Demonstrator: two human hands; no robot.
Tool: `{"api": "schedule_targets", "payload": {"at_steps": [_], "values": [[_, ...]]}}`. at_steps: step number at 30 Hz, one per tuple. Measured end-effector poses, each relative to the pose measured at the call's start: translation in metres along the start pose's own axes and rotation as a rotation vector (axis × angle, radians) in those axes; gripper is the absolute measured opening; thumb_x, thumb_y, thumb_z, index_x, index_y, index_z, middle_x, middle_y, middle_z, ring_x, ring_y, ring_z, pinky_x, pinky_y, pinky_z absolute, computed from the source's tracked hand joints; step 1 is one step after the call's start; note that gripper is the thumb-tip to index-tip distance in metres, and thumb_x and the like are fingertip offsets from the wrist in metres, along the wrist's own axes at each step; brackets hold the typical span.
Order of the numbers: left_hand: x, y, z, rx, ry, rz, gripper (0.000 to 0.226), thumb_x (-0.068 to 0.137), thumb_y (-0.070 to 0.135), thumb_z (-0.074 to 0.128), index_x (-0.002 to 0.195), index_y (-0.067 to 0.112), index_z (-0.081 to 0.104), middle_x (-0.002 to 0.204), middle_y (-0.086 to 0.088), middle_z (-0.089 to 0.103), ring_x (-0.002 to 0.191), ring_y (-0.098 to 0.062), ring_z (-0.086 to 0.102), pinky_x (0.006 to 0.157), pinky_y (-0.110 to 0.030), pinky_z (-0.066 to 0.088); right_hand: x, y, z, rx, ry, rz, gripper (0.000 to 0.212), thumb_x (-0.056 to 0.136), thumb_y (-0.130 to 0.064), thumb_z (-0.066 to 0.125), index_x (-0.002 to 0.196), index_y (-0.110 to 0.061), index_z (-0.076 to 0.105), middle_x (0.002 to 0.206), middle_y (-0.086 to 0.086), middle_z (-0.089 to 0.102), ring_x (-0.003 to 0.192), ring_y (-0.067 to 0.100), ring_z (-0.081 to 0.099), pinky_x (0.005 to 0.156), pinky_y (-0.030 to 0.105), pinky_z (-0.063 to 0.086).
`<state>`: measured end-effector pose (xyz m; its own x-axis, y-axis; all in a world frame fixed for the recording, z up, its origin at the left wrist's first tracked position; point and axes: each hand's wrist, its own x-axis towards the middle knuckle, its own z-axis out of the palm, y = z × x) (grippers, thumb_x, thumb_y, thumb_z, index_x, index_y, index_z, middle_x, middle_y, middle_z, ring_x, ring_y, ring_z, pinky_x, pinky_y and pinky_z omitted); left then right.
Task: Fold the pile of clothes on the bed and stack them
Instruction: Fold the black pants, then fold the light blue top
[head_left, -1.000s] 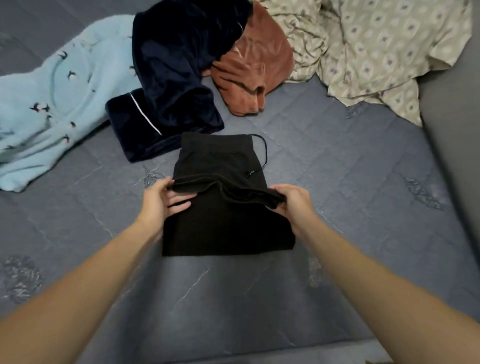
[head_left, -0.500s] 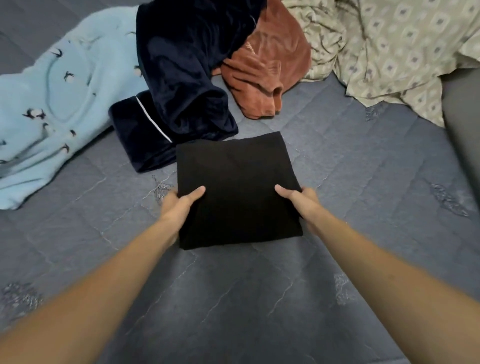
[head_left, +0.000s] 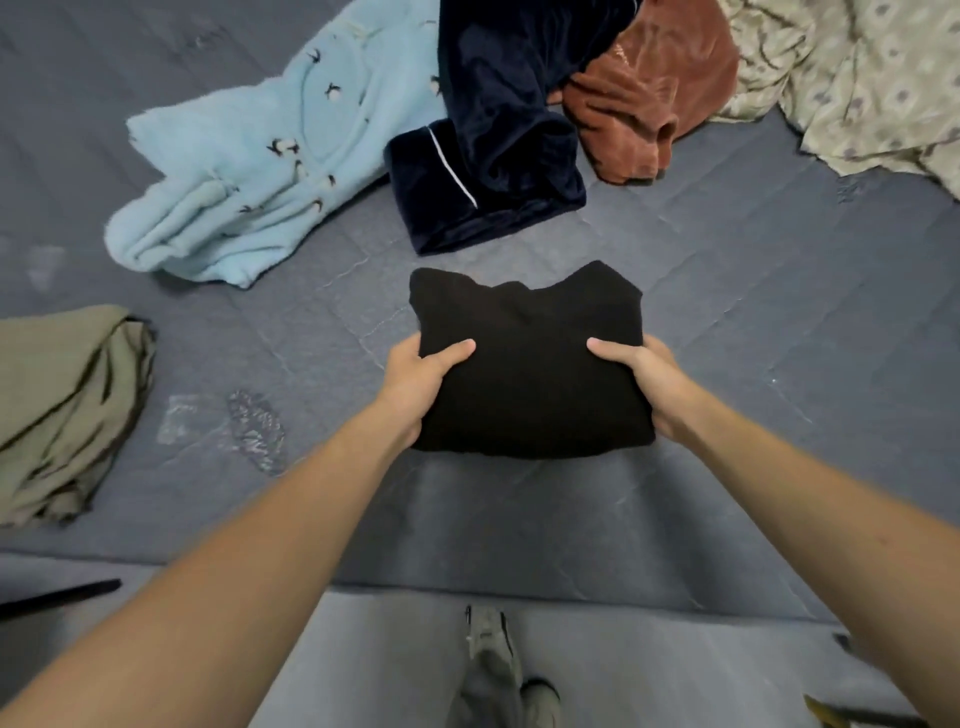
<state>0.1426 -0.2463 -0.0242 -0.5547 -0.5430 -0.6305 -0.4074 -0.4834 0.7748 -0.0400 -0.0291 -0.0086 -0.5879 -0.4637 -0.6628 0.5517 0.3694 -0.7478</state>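
Head view. The black garment (head_left: 530, 364), half a second ago lying flat on the bed (head_left: 779, 338) as a neat rectangle, is now raised off the quilted cover; its far edge sags into two soft peaks. Folding of this piece therefore appears complete, and the step in hand is judged to be its transfer to a stack. The left hand (head_left: 421, 384) grips the left edge, thumb on top and fingers curled beneath; the right hand (head_left: 644, 384) grips the right edge likewise. The garment is matt, thick and several layers deep, held near the front of the bed. A folded olive garment (head_left: 67, 405) lies well apart at the left, a likely stacking place. Unfolded still: a light blue fleece (head_left: 270, 171), a navy velvet piece (head_left: 498, 135), a rust-brown piece (head_left: 649, 98) and patterned cloth (head_left: 857, 78).
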Motion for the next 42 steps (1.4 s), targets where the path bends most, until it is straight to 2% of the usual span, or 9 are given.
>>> {"api": "schedule_targets", "payload": {"at_steps": [4, 9, 18, 25, 30, 33, 36, 38, 42], "values": [[-0.057, 0.007, -0.072, -0.027, 0.054, 0.041, 0.037, 0.081, 0.034, 0.088, 0.115, 0.029, 0.075, 0.102, 0.006, 0.081, 0.095, -0.019, 0.078, 0.083, -0.039, 0.064, -0.042, -0.006, 0.07, -0.042, -0.135, -0.006, 0.045, 0.087, -0.027, 0.08, 0.129, -0.02, 0.067, 0.116, 0.004, 0.078, 0.106, 0.024, 0.075, 0.093, 0.042, 0.059], [-0.105, 0.011, -0.184, -0.074, 0.199, 0.096, 0.037, 0.082, 0.046, 0.084, 0.116, 0.034, 0.073, 0.104, 0.014, 0.079, 0.092, -0.01, 0.077, 0.076, -0.031, 0.063, -0.065, -0.009, 0.184, -0.075, -0.238, -0.067, 0.046, 0.085, -0.023, 0.082, 0.127, -0.027, 0.065, 0.117, -0.001, 0.078, 0.103, 0.018, 0.076, 0.076, 0.029, 0.063], [-0.151, 0.011, -0.391, -0.204, 0.482, 0.15, 0.022, 0.085, 0.051, 0.082, 0.103, 0.051, 0.069, 0.106, 0.026, 0.075, 0.096, -0.004, 0.074, 0.075, -0.023, 0.058, -0.058, -0.025, 0.433, -0.318, -0.503, -0.204, 0.047, 0.084, -0.041, 0.084, 0.126, -0.034, 0.066, 0.121, -0.013, 0.075, 0.112, 0.01, 0.072, 0.099, 0.035, 0.055], [-0.156, -0.018, -0.498, -0.234, 0.781, 0.212, 0.049, 0.09, 0.055, 0.075, 0.134, 0.039, 0.061, 0.125, 0.025, 0.069, 0.119, -0.003, 0.062, 0.099, -0.032, 0.051, -0.03, -0.035, 0.605, -0.598, -0.642, -0.357, 0.031, 0.09, -0.027, 0.079, 0.118, -0.036, 0.07, 0.108, -0.019, 0.077, 0.099, 0.003, 0.074, 0.084, 0.023, 0.058], [-0.131, -0.057, -0.517, -0.314, 0.741, 0.06, 0.064, 0.097, 0.031, 0.074, 0.153, 0.025, 0.045, 0.149, 0.005, 0.056, 0.138, -0.017, 0.053, 0.118, -0.048, 0.043, 0.005, -0.023, 0.673, -1.074, -0.33, -0.834, 0.04, 0.091, -0.024, 0.072, 0.129, -0.026, 0.059, 0.124, -0.003, 0.066, 0.118, 0.022, 0.06, 0.099, 0.037, 0.047], [-0.13, -0.077, -0.517, 0.062, 0.882, -0.088, 0.074, 0.088, 0.034, 0.082, 0.148, 0.017, 0.042, 0.147, -0.004, 0.044, 0.131, -0.019, 0.049, 0.114, -0.041, 0.042, 0.008, 0.001, 0.686, -1.23, -0.261, -0.922, 0.052, 0.09, -0.026, 0.07, 0.139, -0.023, 0.052, 0.138, 0.003, 0.054, 0.129, 0.03, 0.046, 0.106, 0.048, 0.043], [-0.136, -0.082, -0.525, 0.665, 1.087, 0.161, 0.079, 0.086, 0.04, 0.078, 0.151, 0.021, 0.037, 0.15, -0.005, 0.036, 0.137, -0.024, 0.041, 0.112, -0.039, 0.04, 0.004, 0.028, 0.69, -1.321, -0.421, -1.031, 0.054, 0.092, -0.036, 0.068, 0.143, -0.026, 0.051, 0.145, -0.002, 0.05, 0.134, 0.025, 0.042, 0.106, 0.049, 0.043], [-0.123, -0.077, -0.529, 0.942, 0.906, 0.36, 0.078, 0.09, 0.048, 0.065, 0.158, 0.029, 0.032, 0.163, -0.002, 0.029, 0.15, -0.024, 0.031, 0.12, -0.04, 0.031, 0.004, 0.046, 0.689, -1.452, -0.55, -1.018, 0.061, 0.096, -0.044, 0.064, 0.152, -0.03, 0.044, 0.159, -0.001, 0.041, 0.146, 0.025, 0.034, 0.111, 0.049, 0.038], [-0.075, -0.081, -0.532, 1.158, 0.568, 0.078, 0.085, 0.095, 0.071, 0.043, 0.166, 0.036, 0.014, 0.175, -0.004, 0.002, 0.161, -0.029, -0.005, 0.13, -0.053, 0.009, 0.031, 0.073, 0.677, -1.735, -0.583, -0.857, 0.076, 0.102, -0.057, 0.048, 0.165, -0.034, 0.013, 0.174, -0.008, 0.005, 0.161, 0.023, 0.0, 0.13, 0.047, 0.009]]}}
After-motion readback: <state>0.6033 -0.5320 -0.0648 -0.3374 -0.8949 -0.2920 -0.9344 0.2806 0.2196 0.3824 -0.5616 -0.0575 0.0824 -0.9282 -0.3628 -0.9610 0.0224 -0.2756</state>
